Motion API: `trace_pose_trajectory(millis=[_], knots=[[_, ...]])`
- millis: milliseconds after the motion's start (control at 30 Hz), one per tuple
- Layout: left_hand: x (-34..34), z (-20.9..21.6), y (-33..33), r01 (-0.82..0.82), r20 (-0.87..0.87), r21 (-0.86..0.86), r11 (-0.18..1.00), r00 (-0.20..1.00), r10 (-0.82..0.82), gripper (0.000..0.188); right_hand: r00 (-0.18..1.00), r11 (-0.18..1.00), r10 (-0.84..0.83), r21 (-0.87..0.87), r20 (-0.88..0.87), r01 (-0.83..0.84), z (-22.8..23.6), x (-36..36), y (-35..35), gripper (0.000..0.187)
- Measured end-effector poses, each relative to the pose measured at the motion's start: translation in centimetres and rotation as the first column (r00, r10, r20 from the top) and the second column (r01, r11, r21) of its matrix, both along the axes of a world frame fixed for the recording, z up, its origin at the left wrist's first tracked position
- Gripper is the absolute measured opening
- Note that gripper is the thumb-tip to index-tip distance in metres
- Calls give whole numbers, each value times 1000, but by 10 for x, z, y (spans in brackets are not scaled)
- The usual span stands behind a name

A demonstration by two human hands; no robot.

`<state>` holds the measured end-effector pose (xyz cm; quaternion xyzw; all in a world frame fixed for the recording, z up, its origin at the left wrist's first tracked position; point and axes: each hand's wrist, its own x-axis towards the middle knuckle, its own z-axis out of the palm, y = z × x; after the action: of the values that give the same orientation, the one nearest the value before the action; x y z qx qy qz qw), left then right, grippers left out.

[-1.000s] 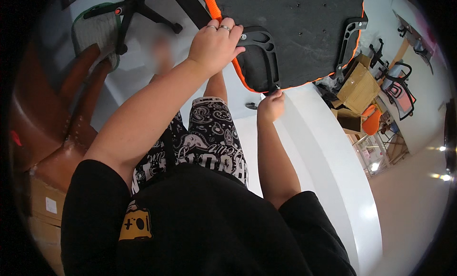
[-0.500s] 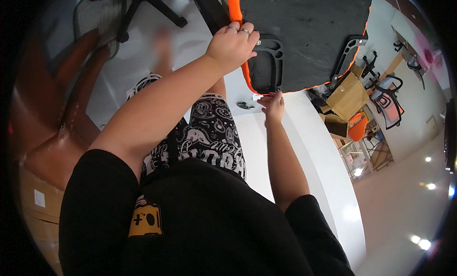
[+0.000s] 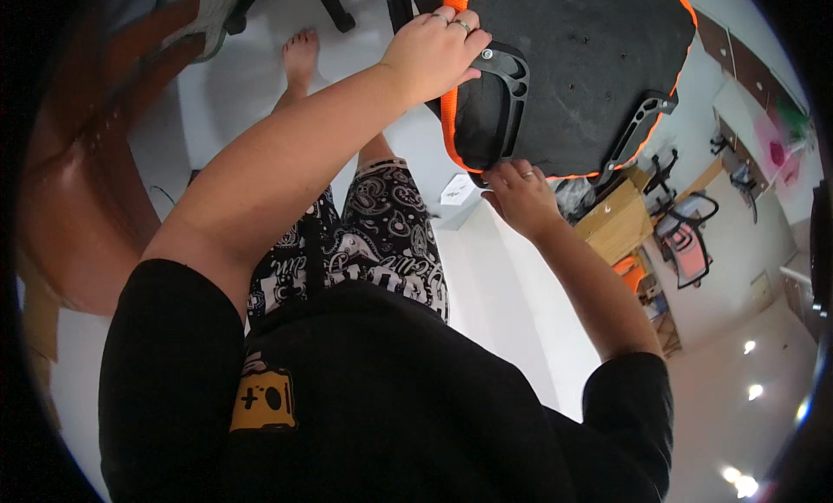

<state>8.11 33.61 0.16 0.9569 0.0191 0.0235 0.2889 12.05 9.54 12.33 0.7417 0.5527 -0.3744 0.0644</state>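
A chair seat (image 3: 581, 82) with a black underside and orange fabric edging is tipped up before me, underside toward me. Two black curved brackets are on it: the left bracket (image 3: 518, 86) by my hands and the right bracket (image 3: 640, 125) near the far right edge. My left hand (image 3: 436, 56), with rings on it, grips the orange left edge, its fingers wrapped over and thumb by the left bracket's upper end. At the near edge, my right hand (image 3: 523, 197) closes on the seat's corner by the bracket's lower end; some of its fingertips are hidden.
A brown leather-like chair (image 3: 82, 199) stands to my left. Black chair base legs (image 3: 325, 4) lie on the pale floor beyond it. A white surface (image 3: 512, 303) is beside my right leg. Cardboard boxes (image 3: 612, 221) and a chair with a pink panel (image 3: 685, 243) stand at the right.
My right hand has shifted from below the corner onto the seat's near edge, its elbow swinging outward to the right. The left hand keeps its grip. The view has shifted a little.
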Motion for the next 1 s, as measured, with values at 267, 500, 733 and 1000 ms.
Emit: trace_pose_trajectory(millis=[267, 500, 733, 1000], knots=[[-44, 57, 65, -183, -6, -147, 972, 983, 185, 53, 910, 929, 365, 7, -196, -371, -18, -16, 81, 15], [-154, 54, 57, -558, -157, -336, 759, 827, 539, 36, 883, 794, 150, -478, -445, -376, -8, -26, 149, 22], [-206, 32, -84, -873, -912, -409, -265, 396, 104, 48, 481, 784, -529, -620, -699, -40, -26, -21, 136, 13], [-159, 12, -130, -143, -878, -393, -909, 354, 324, 44, 229, 797, -597, -602, -769, 53, -20, -24, 138, 18]])
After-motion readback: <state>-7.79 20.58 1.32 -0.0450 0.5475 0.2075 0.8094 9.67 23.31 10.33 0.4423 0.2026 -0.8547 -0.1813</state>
